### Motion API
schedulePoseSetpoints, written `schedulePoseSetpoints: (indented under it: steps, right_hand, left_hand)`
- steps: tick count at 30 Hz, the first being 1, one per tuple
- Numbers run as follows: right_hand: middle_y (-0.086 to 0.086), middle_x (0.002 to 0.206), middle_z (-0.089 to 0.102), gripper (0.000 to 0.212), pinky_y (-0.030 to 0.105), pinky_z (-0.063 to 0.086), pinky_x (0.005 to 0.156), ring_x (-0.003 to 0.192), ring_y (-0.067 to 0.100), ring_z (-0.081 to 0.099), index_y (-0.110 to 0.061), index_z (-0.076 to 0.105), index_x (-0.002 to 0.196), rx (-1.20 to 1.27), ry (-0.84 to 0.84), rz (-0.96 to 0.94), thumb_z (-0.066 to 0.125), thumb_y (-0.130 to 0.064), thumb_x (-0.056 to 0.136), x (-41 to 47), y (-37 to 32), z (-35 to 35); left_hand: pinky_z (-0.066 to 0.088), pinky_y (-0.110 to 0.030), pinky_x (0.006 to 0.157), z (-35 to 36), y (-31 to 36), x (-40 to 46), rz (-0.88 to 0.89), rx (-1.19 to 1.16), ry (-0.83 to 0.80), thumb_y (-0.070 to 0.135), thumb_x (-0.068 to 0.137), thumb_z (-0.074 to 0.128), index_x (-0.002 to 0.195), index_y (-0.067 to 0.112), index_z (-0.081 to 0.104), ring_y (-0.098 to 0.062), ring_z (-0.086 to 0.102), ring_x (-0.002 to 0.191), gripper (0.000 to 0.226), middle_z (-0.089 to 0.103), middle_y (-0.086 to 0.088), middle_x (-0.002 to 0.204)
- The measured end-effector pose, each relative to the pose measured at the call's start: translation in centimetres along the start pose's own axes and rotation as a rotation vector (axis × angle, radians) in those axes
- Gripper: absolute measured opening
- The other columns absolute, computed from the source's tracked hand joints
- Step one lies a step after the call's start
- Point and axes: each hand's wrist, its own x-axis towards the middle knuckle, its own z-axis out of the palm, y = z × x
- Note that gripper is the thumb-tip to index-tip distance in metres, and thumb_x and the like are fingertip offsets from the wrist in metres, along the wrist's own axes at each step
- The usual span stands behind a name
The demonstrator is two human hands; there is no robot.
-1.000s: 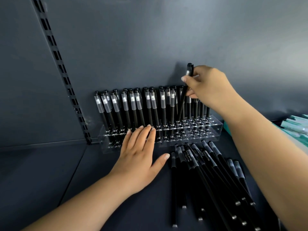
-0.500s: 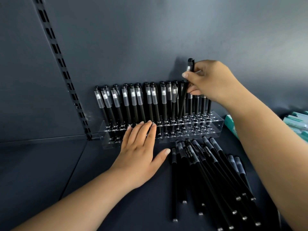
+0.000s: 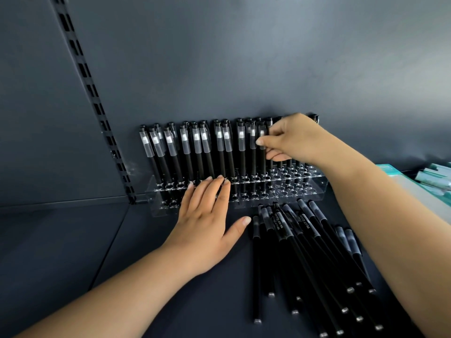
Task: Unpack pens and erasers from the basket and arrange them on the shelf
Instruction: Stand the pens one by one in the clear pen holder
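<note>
The right hand (image 3: pixel 295 140) pinches a standing pen (image 3: pixel 262 152) in the clear rack (image 3: pixel 314 184), the flat left hand (image 3: pixel 207 223) presses the rack's front, and loose pens (image 3: pixel 305 259) lie on the shelf (image 3: pixel 73 240) at five o'clock.

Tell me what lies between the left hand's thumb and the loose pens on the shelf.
Head view: only bare dark shelf separates the left hand from the loose pens.

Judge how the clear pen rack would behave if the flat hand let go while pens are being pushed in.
The clear pen rack looks light and thin-walled, so it would probably slide on the smooth shelf. With tall upright pens it may be top-heavy and tip. The left hand pressing its front likely steadies it.
</note>
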Motion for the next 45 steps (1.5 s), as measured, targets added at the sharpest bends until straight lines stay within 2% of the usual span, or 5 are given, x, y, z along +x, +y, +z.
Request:
schedulePoseSetpoints:
  steps: [9,14,18,28,45]
  right_hand:
    - [0.012,0.085,0.07,0.029,0.034,0.054,0.085,0.086,0.024,0.068,0.0,0.067,0.087,-0.193,-0.024,0.048,0.058,-0.028,0.089,-1.1,-0.1,0.2]
    - [0.001,0.08,0.069,0.024,0.031,0.051,0.084,0.084,0.019,0.066,-0.009,0.07,0.089,-0.291,0.071,0.012,0.06,-0.03,0.087,-3.6,0.2,-0.7]
    - [-0.008,0.082,0.06,0.021,0.018,0.039,0.075,0.084,0.009,0.057,-0.016,0.068,0.093,-0.455,0.059,-0.039,0.062,-0.034,0.084,-7.2,1.9,-0.1]
    - [0.002,0.143,0.037,0.059,0.025,0.019,0.109,0.135,0.017,0.029,-0.021,0.042,0.135,-0.478,-0.107,0.02,0.056,-0.046,0.083,-11.7,5.1,2.6]
    - [0.005,0.142,0.038,0.054,0.025,0.023,0.107,0.132,0.017,0.032,-0.019,0.042,0.135,-0.397,-0.145,0.016,0.057,-0.038,0.086,-11.0,6.0,2.0]
  left_hand:
    - [-0.033,-0.022,0.095,-0.2,0.3,0.2,-0.005,-0.03,0.063,0.072,0.047,-0.041,0.146,0.017,-0.011,-0.005,-0.026,0.129,0.117,-0.013,0.006,0.151]
    - [-0.004,-0.02,0.106,-1.1,1.2,-0.5,0.056,-0.188,0.183,0.071,0.075,0.003,0.142,0.016,0.028,-0.006,0.004,0.128,0.09,0.024,0.005,0.143]
    - [0.017,-0.025,0.105,-0.7,2.4,-0.6,-0.087,-0.355,-0.017,0.065,0.083,0.032,0.126,0.022,0.043,-0.011,0.023,0.126,0.062,0.035,0.008,0.13]
    - [0.023,-0.035,0.099,-1.0,3.3,-0.8,-0.226,-0.175,-0.295,0.08,0.07,0.038,0.121,0.024,0.041,-0.02,0.022,0.127,0.076,0.032,0.003,0.128]
    - [0.024,-0.041,0.11,-2.0,3.4,0.8,-0.343,-0.185,-0.485,0.078,0.07,0.045,0.138,0.015,0.038,-0.029,0.02,0.137,0.092,0.024,-0.008,0.149]
